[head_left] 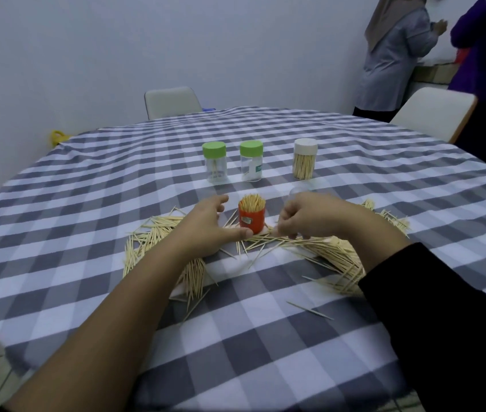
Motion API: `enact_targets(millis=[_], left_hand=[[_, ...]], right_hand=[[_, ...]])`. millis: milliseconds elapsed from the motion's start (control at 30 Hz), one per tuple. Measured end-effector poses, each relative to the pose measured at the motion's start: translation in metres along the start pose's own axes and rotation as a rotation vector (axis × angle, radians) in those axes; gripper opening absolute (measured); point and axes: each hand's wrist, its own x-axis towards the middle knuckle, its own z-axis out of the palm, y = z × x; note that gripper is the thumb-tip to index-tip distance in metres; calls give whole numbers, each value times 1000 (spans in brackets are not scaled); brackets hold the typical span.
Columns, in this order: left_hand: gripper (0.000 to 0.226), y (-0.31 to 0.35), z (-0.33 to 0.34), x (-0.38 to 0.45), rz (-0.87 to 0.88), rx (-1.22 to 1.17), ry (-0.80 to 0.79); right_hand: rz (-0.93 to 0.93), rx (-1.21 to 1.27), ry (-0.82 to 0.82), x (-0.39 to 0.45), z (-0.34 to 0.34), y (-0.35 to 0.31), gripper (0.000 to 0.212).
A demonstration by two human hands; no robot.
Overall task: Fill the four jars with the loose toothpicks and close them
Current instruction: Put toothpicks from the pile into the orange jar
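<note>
Toothpicks [319, 248] ring the packed orange jar [251, 219]; your left hand [209, 230] spreads open beside it, your right hand [310, 217] pinches some off the pile; 1 nudge could tip it.

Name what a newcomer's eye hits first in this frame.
The loose toothpicks strewn in an arc across the checked tablecloth near the person, and the open orange jar packed full, standing between the hands. The left hand rests open beside it; the right hand pinches toothpicks from the pile. Farther back stand two nearly empty green-lidded jars and a full white-lidded jar.
</note>
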Motion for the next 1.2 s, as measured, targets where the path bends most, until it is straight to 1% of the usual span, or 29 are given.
enact_targets(millis=[67,133,200,233,267,333,467,567,667,733,800,833,900,1000,1133,1200], left_hand=[[81,-1,1,-9,10,107,6],[64,-4,4,-18,16,206,-7],[49,-7,6,-27,17,262,-19],[46,-7,6,-31,15,278,-19],[46,-7,5,-34,18,291,-12],[51,-5,1,-41,50,334,3],[64,-6,-11,-53,137,413,-61],[70,-10,-19,-59,121,481,-152],[66,-15,-25,-64,101,503,-179],[55,-19,-29,-66,100,503,-179],[36,-22,-32,-66,114,518,-167],[27,-23,-32,-65,127,530,-157],[17,-23,-31,-63,145,552,-136],[14,-25,-29,-57,160,562,-101],[10,-27,-29,-51,193,563,-55],[7,-30,-33,-51,186,431,-104]], right_hand=[[20,-120,-170,-9,2,1,20],[41,-171,-297,-18,7,1,23],[56,-237,-389,-25,12,-1,33],[56,-290,-415,-29,14,-3,39],[51,-339,-435,-31,15,-5,42],[46,-397,-464,-35,17,-7,43],[32,-455,-462,-39,21,-10,31],[7,-472,-427,-39,22,-11,22],[-7,-472,-352,-38,23,-10,16],[-16,-477,-310,-36,24,-10,8],[-27,-470,-264,-34,26,-10,3],[-30,-455,-235,-32,27,-9,3],[-27,-409,-179,-29,30,-8,5],[-24,-371,-90,-22,34,-5,12],[-39,-412,96,-11,41,0,14],[-53,-403,145,-8,42,2,14]])
